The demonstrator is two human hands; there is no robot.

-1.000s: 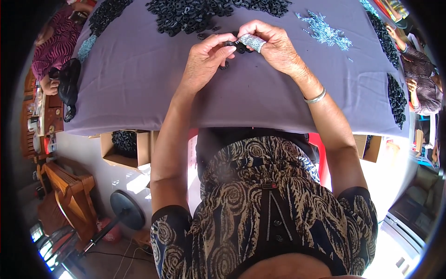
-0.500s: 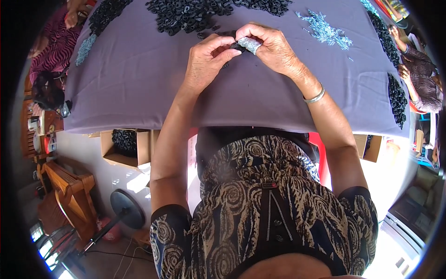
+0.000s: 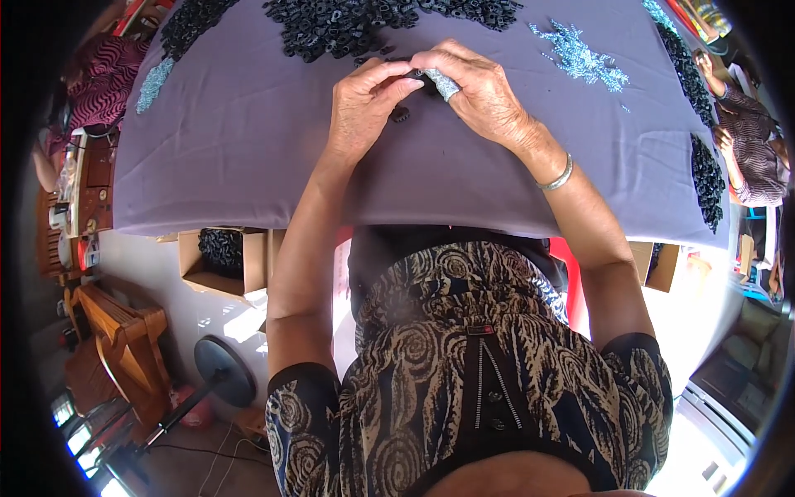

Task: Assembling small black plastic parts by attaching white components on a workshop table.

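Note:
My left hand (image 3: 358, 106) and my right hand (image 3: 482, 93) meet over the grey tablecloth (image 3: 248, 157). Both pinch one small black plastic part (image 3: 424, 80), mostly hidden by the fingers. Silvery tape (image 3: 443, 84) wraps my right thumb, which presses against the part. Just below my left fingertips a loose black piece (image 3: 400, 114) lies on the cloth. Beyond my hands spreads a large heap of small black plastic pieces (image 3: 331, 29). To the right of it is a scattered pile of small, light-blue, shiny pieces (image 3: 580, 56).
More black pieces (image 3: 709, 182) line the table's right edge; others, with pale-blue ones (image 3: 155, 83), lie at the left. Open cardboard boxes (image 3: 224, 282) stand under the near edge. One person (image 3: 99, 79) is at the left, another (image 3: 749, 124) at the right.
My hands have drawn slightly closer around the black part, with my right fingers shifting left. The loose piece beneath my left hand shows more fully. The person at the left has moved back.

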